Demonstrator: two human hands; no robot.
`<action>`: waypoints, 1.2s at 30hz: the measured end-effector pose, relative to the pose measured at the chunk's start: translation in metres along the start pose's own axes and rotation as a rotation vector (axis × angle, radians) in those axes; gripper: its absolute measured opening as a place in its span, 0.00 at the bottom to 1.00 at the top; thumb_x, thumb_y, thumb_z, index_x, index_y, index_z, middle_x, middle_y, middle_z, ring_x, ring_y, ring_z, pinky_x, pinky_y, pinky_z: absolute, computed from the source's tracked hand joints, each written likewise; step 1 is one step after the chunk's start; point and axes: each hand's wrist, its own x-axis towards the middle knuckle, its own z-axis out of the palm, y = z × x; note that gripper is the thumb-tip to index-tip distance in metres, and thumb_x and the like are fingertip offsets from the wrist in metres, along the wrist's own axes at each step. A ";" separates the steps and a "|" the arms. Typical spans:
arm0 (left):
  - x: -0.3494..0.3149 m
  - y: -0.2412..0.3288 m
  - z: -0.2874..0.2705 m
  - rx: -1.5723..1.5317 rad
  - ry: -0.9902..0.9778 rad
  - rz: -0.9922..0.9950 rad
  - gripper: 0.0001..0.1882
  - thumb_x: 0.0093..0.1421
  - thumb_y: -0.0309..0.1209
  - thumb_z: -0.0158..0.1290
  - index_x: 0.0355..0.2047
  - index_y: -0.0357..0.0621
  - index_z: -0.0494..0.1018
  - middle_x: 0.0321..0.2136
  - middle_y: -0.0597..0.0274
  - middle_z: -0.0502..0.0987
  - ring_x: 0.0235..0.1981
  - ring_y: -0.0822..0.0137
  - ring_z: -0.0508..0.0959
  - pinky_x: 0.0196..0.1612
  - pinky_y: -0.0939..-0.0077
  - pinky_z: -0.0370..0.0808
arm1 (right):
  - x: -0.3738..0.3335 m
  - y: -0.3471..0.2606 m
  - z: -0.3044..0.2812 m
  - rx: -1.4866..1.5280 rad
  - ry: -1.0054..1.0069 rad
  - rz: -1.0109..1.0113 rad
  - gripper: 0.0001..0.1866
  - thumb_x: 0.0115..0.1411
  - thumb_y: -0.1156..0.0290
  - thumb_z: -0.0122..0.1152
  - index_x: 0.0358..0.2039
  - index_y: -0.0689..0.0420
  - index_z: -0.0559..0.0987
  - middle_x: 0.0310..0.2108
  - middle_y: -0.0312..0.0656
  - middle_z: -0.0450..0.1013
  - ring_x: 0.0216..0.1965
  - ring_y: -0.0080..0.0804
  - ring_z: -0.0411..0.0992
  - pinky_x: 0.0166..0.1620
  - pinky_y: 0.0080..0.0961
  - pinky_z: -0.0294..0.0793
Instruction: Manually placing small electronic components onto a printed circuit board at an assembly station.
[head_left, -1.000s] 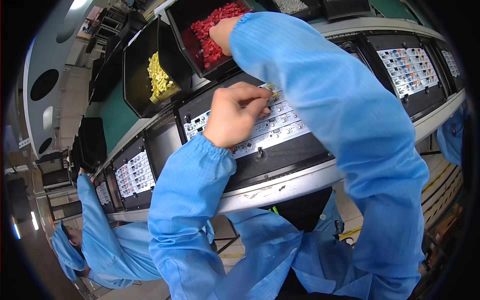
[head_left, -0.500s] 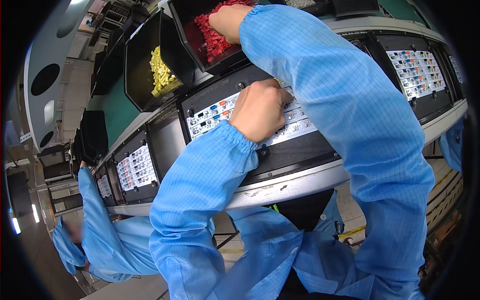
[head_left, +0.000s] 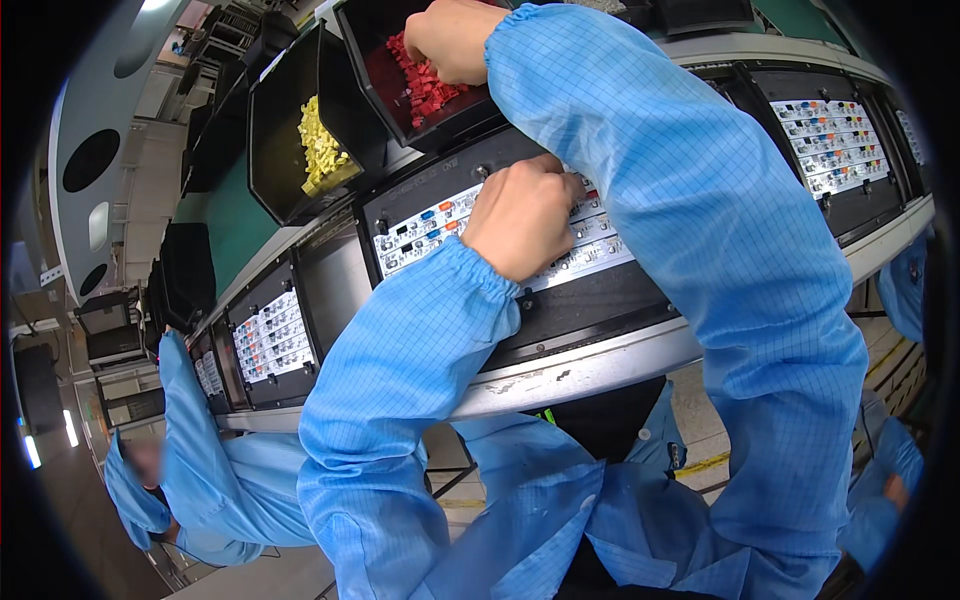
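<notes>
My left hand (head_left: 524,216) rests over a set of white circuit board strips (head_left: 425,232) in a black tray (head_left: 590,300). Its fingers are curled closed, and whatever they pinch is hidden. Blue, orange and black components dot the strips. Above it, my right hand (head_left: 452,42) reaches into a black bin (head_left: 370,70) of small red plastic pieces (head_left: 432,92). The fingers of this hand bend down to the pile and press together; what is between the fingertips cannot be made out. My right sleeve covers the right part of the boards.
A black bin of small yellow pieces (head_left: 322,150) stands left of the red one. More trays with boards lie along the line, left (head_left: 270,335) and right (head_left: 830,145). A metal rail (head_left: 580,375) runs in front. A co-worker in blue (head_left: 230,480) is at the left.
My right hand has shifted slightly left within the red bin. My left hand has hardly moved. More of another person in blue shows at the right edge.
</notes>
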 end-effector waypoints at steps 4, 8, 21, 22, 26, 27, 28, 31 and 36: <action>0.003 -0.011 0.002 -0.139 -0.016 0.017 0.17 0.42 0.21 0.54 0.35 0.42 0.82 0.36 0.47 0.79 0.36 0.49 0.79 0.43 0.62 0.77 | 0.023 0.021 0.029 0.279 -0.092 -0.196 0.10 0.48 0.76 0.62 0.34 0.62 0.80 0.36 0.56 0.77 0.42 0.51 0.77 0.45 0.39 0.77; 0.002 -0.015 0.001 -0.176 -0.070 0.003 0.18 0.43 0.21 0.54 0.36 0.43 0.82 0.35 0.46 0.79 0.37 0.48 0.79 0.45 0.63 0.77 | 0.016 0.018 0.015 0.310 -0.089 -0.199 0.11 0.47 0.78 0.60 0.34 0.62 0.81 0.35 0.57 0.77 0.41 0.51 0.77 0.45 0.39 0.77; -0.042 -0.077 -0.078 -0.148 0.704 -0.190 0.05 0.54 0.27 0.58 0.31 0.45 0.82 0.28 0.56 0.81 0.31 0.62 0.82 0.35 0.73 0.77 | -0.125 0.065 -0.013 0.856 -0.033 -0.163 0.11 0.61 0.79 0.57 0.44 0.65 0.79 0.36 0.43 0.76 0.38 0.27 0.75 0.41 0.21 0.73; -0.046 -0.105 -0.091 -0.053 0.755 -0.322 0.07 0.55 0.28 0.57 0.34 0.46 0.82 0.30 0.55 0.82 0.33 0.62 0.83 0.37 0.73 0.78 | -0.141 0.067 -0.013 0.856 -0.079 -0.088 0.10 0.60 0.79 0.57 0.42 0.66 0.78 0.35 0.43 0.76 0.37 0.28 0.75 0.41 0.21 0.73; -0.058 -0.204 -0.108 0.214 0.460 -0.703 0.14 0.52 0.32 0.57 0.40 0.47 0.81 0.37 0.51 0.81 0.41 0.56 0.81 0.47 0.67 0.75 | -0.167 0.072 0.000 0.874 -0.090 -0.129 0.09 0.60 0.80 0.56 0.41 0.67 0.79 0.34 0.43 0.76 0.36 0.28 0.74 0.41 0.20 0.72; -0.053 -0.219 -0.100 0.264 0.324 -0.754 0.15 0.52 0.33 0.58 0.41 0.47 0.81 0.39 0.50 0.81 0.43 0.54 0.80 0.49 0.67 0.75 | -0.171 0.075 -0.001 0.882 -0.124 -0.060 0.08 0.60 0.80 0.57 0.40 0.67 0.79 0.34 0.43 0.76 0.36 0.27 0.74 0.41 0.20 0.72; -0.046 -0.223 -0.100 0.244 0.188 -0.794 0.16 0.51 0.33 0.58 0.42 0.47 0.81 0.40 0.49 0.80 0.44 0.54 0.80 0.50 0.67 0.75 | -0.173 0.076 0.002 0.898 -0.153 0.001 0.08 0.60 0.80 0.58 0.40 0.67 0.79 0.35 0.43 0.76 0.36 0.26 0.74 0.42 0.20 0.72; -0.036 -0.233 -0.084 0.236 0.125 -0.820 0.15 0.51 0.31 0.60 0.41 0.44 0.81 0.41 0.48 0.80 0.44 0.53 0.80 0.51 0.65 0.74 | -0.181 0.075 0.010 0.937 -0.178 0.121 0.07 0.59 0.80 0.60 0.38 0.66 0.79 0.33 0.43 0.77 0.36 0.25 0.74 0.40 0.20 0.72; -0.022 -0.202 -0.078 0.331 0.247 -0.811 0.16 0.51 0.27 0.59 0.40 0.33 0.76 0.34 0.42 0.80 0.37 0.50 0.81 0.40 0.63 0.78 | -0.180 0.081 0.013 0.739 -0.121 -0.093 0.06 0.55 0.81 0.62 0.34 0.66 0.80 0.31 0.44 0.76 0.33 0.31 0.74 0.38 0.23 0.73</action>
